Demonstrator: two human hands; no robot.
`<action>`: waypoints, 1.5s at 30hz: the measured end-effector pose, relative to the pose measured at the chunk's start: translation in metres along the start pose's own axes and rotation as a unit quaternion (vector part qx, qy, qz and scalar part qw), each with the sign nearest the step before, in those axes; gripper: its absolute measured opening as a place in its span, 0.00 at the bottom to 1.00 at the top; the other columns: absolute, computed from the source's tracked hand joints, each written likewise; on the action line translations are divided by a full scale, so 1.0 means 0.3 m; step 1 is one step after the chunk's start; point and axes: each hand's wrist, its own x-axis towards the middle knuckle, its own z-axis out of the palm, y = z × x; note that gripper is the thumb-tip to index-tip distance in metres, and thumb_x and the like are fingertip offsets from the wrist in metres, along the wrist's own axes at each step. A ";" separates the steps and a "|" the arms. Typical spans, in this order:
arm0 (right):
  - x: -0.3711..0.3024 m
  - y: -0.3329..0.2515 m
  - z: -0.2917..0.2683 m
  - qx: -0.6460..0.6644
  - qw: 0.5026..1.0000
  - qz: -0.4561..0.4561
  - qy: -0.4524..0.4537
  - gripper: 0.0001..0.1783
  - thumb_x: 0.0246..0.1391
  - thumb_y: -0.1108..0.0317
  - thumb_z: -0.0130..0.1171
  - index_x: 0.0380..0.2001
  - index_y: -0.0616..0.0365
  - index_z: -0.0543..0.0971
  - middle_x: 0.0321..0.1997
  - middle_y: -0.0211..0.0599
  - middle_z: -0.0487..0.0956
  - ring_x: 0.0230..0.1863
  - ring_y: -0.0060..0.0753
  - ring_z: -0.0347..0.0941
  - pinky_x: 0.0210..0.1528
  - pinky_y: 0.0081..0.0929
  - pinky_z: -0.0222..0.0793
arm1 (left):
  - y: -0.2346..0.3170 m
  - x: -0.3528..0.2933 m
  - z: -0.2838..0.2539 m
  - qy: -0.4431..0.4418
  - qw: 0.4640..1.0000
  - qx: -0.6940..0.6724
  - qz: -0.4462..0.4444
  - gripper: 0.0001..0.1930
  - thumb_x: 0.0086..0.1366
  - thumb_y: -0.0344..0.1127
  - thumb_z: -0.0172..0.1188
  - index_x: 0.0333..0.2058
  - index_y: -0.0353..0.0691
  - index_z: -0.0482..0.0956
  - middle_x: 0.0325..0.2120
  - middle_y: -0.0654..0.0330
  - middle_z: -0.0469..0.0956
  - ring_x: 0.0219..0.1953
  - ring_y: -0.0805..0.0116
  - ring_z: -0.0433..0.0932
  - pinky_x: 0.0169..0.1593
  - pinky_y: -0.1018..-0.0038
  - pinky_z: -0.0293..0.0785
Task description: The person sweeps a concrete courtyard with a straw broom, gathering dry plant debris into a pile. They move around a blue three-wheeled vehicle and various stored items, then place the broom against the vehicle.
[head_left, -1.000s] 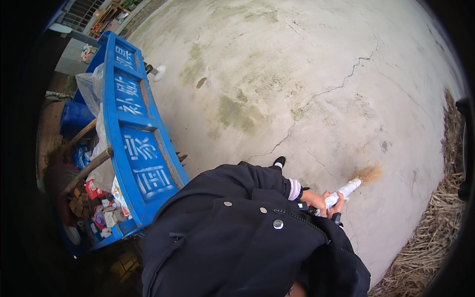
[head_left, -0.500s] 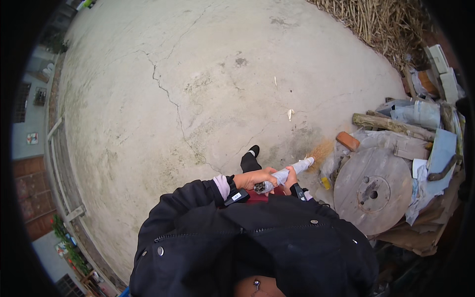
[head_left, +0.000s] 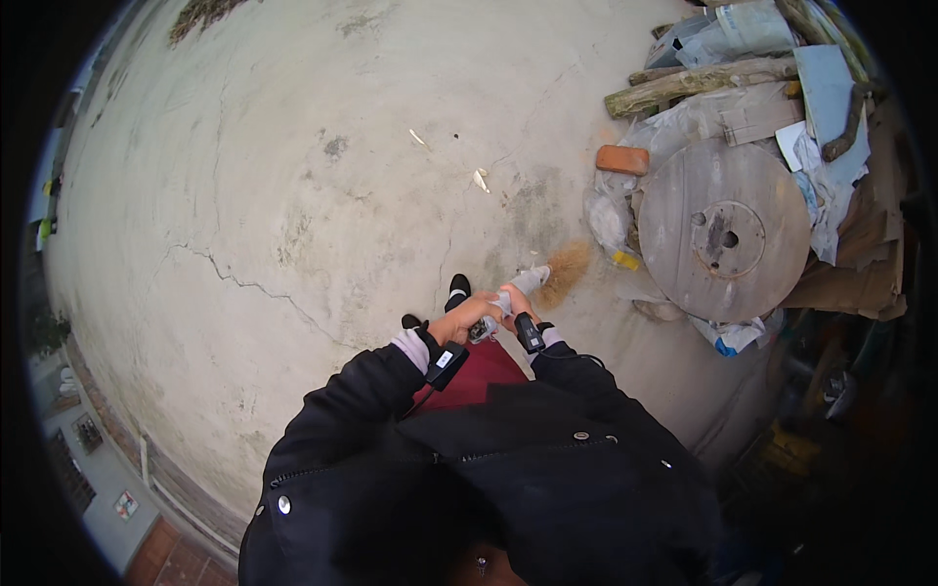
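A straw broom [head_left: 533,280] is held across the front of my body, its handle wrapped in whitish plastic. My left hand [head_left: 471,313] is closed round the handle near its dark butt end. Further along, my right hand [head_left: 518,301] grips the same wrapped part, close beside the left. The tan bristles [head_left: 566,271] point away to the right over the concrete floor; whether they touch it I cannot tell. Both wrists carry small black devices, partly covering the sleeve cuffs.
A round wooden spool top [head_left: 725,230] stands at the right, beside an orange brick [head_left: 622,159], logs [head_left: 699,86] and plastic sheeting. Two pale scraps [head_left: 481,180] lie on the cracked concrete floor [head_left: 264,176] ahead. My black shoes [head_left: 458,286] show below.
My view has turned, so the spool, brick and scraps now sit higher and further left. A second shoe and more of my red clothing show. Both hands still hold the broom.
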 end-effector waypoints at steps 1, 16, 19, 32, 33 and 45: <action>0.028 -0.006 0.139 0.023 0.998 -0.046 0.047 0.18 0.44 0.62 0.59 0.37 0.55 0.67 0.31 0.36 0.72 0.29 0.35 0.72 0.33 0.33 0.71 | 0.041 -0.062 -0.027 0.032 0.999 -0.015 0.017 0.35 0.49 0.29 0.57 0.57 0.41 0.56 0.35 0.54 0.71 0.28 0.65 0.74 0.29 0.74 0.73; -0.231 0.013 0.421 0.032 0.946 -0.277 0.166 0.46 0.35 0.71 0.62 0.56 0.60 0.46 0.46 0.52 0.65 0.41 0.40 0.69 0.41 0.34 0.69 | 0.176 -0.251 -0.089 -0.069 0.992 0.090 -0.061 0.39 0.53 0.23 0.58 0.60 0.43 0.47 0.37 0.51 0.70 0.31 0.65 0.77 0.34 0.65 0.80; -0.210 0.103 0.301 0.046 0.917 -0.236 0.318 0.44 0.34 0.67 0.63 0.52 0.53 0.48 0.46 0.51 0.63 0.44 0.44 0.67 0.44 0.45 0.67 | 0.118 -0.136 -0.125 -0.130 0.975 0.157 -0.088 0.31 0.48 0.28 0.64 0.50 0.31 0.59 0.34 0.53 0.73 0.28 0.67 0.78 0.29 0.70 0.77; 0.468 0.147 1.170 -0.067 0.972 -0.152 0.165 0.41 0.38 0.62 0.62 0.51 0.58 0.49 0.41 0.48 0.65 0.36 0.40 0.71 0.34 0.39 0.73 | 0.533 -0.332 -0.841 0.107 0.988 0.108 0.034 0.37 0.48 0.22 0.55 0.58 0.33 0.54 0.41 0.50 0.70 0.38 0.61 0.74 0.38 0.70 0.74; 0.497 0.106 1.296 -0.095 0.972 -0.175 0.120 0.42 0.37 0.62 0.63 0.51 0.58 0.48 0.41 0.49 0.64 0.36 0.40 0.71 0.33 0.40 0.73 | 0.592 -0.368 -0.878 0.129 0.982 0.122 0.058 0.39 0.48 0.22 0.54 0.61 0.33 0.49 0.44 0.49 0.69 0.41 0.60 0.73 0.42 0.69 0.73; 0.208 0.108 1.537 -0.058 0.921 -0.356 0.150 0.42 0.38 0.69 0.61 0.52 0.63 0.48 0.45 0.51 0.65 0.44 0.39 0.68 0.44 0.31 0.68 | 0.667 -0.572 -1.048 -0.031 0.982 0.164 0.094 0.46 0.51 0.22 0.56 0.66 0.45 0.39 0.53 0.50 0.62 0.46 0.63 0.69 0.46 0.71 0.70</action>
